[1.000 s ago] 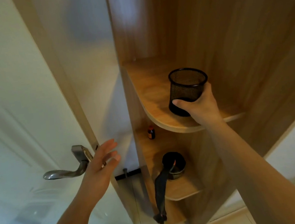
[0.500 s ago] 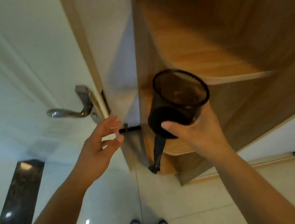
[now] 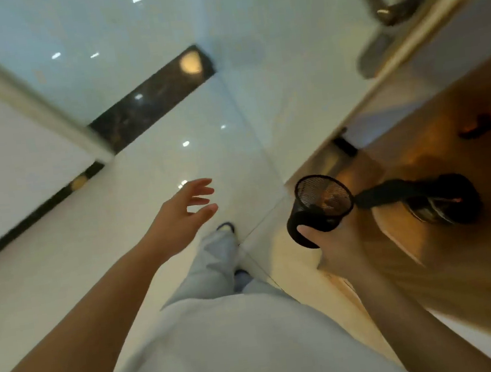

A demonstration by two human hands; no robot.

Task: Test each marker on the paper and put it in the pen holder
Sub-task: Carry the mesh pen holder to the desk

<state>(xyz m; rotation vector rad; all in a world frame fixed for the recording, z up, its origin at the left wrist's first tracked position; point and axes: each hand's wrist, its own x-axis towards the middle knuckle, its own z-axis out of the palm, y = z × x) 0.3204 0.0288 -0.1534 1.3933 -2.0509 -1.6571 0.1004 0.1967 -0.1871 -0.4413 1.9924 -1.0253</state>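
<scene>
My right hand (image 3: 337, 247) grips a black mesh pen holder (image 3: 318, 207) from below and holds it in the air, right of centre, its mouth tilted up and nothing visible inside. My left hand (image 3: 184, 215) hangs free over the floor with its fingers loosely spread and holds nothing. No markers and no paper are in view.
Glossy white floor tiles (image 3: 172, 151) with a dark stone strip (image 3: 153, 96) fill the left and middle. A wooden corner shelf (image 3: 449, 241) at right carries a black object with a strap (image 3: 437, 199). A door handle (image 3: 386, 11) shows blurred at top right. My legs are below.
The pen holder has left the upper shelf and come down in my right hand. The view has swung from the shelves down to the floor. My left hand stays open.
</scene>
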